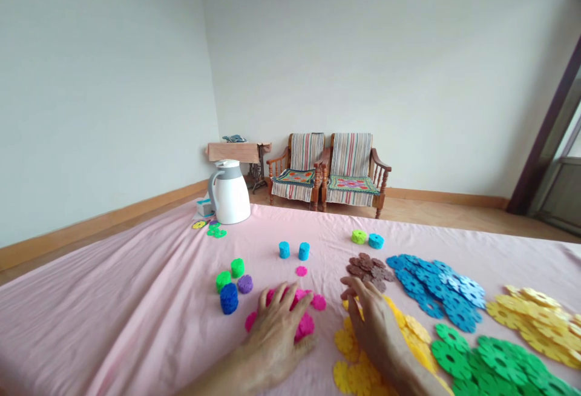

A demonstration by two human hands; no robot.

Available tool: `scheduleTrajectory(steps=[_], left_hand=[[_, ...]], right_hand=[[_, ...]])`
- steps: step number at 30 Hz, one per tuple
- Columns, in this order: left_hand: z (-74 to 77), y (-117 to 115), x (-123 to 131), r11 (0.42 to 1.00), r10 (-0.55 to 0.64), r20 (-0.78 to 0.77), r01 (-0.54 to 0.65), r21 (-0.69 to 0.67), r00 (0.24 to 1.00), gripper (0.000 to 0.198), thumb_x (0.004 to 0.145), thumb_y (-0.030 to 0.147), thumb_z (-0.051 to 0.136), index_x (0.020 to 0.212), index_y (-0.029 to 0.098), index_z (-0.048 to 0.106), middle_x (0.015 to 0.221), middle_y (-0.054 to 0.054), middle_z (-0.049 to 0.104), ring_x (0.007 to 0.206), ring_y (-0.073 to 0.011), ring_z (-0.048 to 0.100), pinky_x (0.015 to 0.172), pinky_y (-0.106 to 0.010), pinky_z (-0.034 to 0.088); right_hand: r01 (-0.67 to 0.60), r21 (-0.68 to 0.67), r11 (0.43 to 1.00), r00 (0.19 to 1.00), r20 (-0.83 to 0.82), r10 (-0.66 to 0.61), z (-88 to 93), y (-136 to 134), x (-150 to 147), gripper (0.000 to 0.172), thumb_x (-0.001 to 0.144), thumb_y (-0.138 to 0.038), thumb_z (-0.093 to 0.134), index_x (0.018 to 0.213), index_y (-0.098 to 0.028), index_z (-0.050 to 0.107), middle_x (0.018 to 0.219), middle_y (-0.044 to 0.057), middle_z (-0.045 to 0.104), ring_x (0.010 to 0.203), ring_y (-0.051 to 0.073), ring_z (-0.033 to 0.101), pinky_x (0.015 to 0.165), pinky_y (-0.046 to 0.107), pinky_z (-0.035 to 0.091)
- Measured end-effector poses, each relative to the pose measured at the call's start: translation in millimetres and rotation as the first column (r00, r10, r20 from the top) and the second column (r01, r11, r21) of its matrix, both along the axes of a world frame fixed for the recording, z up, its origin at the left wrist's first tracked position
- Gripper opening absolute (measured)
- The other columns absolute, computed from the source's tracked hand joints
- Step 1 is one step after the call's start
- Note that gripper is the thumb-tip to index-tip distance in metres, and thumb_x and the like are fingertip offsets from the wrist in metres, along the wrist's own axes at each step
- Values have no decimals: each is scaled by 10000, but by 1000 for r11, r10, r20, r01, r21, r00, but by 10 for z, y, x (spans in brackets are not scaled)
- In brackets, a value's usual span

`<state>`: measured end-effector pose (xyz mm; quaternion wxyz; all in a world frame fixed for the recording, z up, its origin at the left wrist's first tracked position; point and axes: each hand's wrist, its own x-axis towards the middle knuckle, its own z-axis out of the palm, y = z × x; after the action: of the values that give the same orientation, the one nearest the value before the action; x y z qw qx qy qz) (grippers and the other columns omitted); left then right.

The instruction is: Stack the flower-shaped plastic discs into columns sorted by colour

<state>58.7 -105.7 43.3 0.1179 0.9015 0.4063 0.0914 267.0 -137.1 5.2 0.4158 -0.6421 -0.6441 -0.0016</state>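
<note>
My left hand (281,329) lies spread over a small group of pink notched discs (305,326), its fingers apart and hiding part of them. One more pink disc (301,270) lies just beyond the fingertips. Over a heap of yellow notched discs (349,347) is my right hand (370,311), fingers bent and somewhat apart, with nothing visible in them. Whether it touches the heap I cannot tell. Brown discs (368,267) lie just past its fingertips.
Blue discs (438,287), green discs (492,363) and pale yellow discs (535,320) are heaped at the right. Short stacks stand left and behind: dark blue (229,299), purple (245,284), light blue (304,251). A white jug (231,196) stands at the back of the pink cloth (158,299).
</note>
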Motion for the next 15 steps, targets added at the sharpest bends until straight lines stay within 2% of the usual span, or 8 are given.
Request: scheduleTrajectory(steps=[3, 5, 7, 9, 11, 13, 15], left_hand=[[119, -117, -74, 997, -42, -20, 41, -70, 999, 620, 792, 442, 600, 1369, 349, 392, 1447, -90, 361, 1332, -341, 263, 1064, -557, 165], [215, -111, -99, 992, -75, -4, 74, -100, 997, 590, 788, 459, 604, 1343, 345, 436, 1410, -91, 415, 1303, -336, 319, 1052, -535, 219], [294, 3, -75, 991, -95, 41, 99, -95, 995, 485, 813, 433, 581, 1279, 314, 521, 1331, -90, 503, 1228, -309, 422, 1012, -473, 311], [334, 203, 3, 993, -107, 126, 111, -27, 986, 338, 813, 303, 577, 1143, 246, 629, 1167, -76, 616, 1106, -254, 520, 952, -370, 383], [329, 413, 119, 998, -61, 192, 55, 35, 980, 271, 786, 155, 533, 1012, 181, 680, 1029, -75, 661, 942, -206, 588, 848, -294, 431], [291, 560, 239, 995, -94, 163, 97, -8, 982, 203, 750, 113, 528, 847, 155, 702, 842, -52, 680, 779, -175, 605, 726, -248, 444], [231, 625, 331, 982, -168, 148, 178, -57, 975, 131, 726, 159, 585, 806, 162, 689, 778, -28, 667, 723, -161, 596, 660, -220, 435]], right_hand=[[7, -8, 1000, 1000, -5, -7, 29, -1, 25, 304, 847, -177, 355, 1023, -147, 601, 787, 85, 653, 738, 188, 618, 673, 299, 477], [8, -9, 1000, 1000, -21, -8, 42, -4, 40, 304, 846, -173, 356, 1027, -144, 599, 802, 90, 655, 741, 188, 617, 677, 303, 475], [10, -2, 1000, 1000, -27, -10, 49, -8, 56, 301, 842, -170, 362, 1024, -146, 600, 810, 91, 656, 745, 189, 614, 686, 309, 472], [17, 6, 1000, 1000, -16, -17, 52, -11, 72, 292, 837, -170, 371, 1011, -152, 605, 816, 92, 659, 756, 194, 610, 696, 315, 468], [23, 7, 1000, 1000, -6, -23, 57, -13, 88, 281, 836, -174, 375, 987, -155, 611, 815, 91, 659, 762, 197, 608, 700, 315, 464], [26, -2, 1000, 1000, -7, -26, 64, -12, 103, 273, 844, -179, 369, 959, -162, 615, 795, 86, 654, 755, 195, 607, 692, 308, 461], [23, -5, 1000, 1000, -11, -23, 71, -9, 117, 272, 852, -183, 359, 933, -173, 619, 769, 78, 648, 739, 192, 604, 677, 299, 458]])
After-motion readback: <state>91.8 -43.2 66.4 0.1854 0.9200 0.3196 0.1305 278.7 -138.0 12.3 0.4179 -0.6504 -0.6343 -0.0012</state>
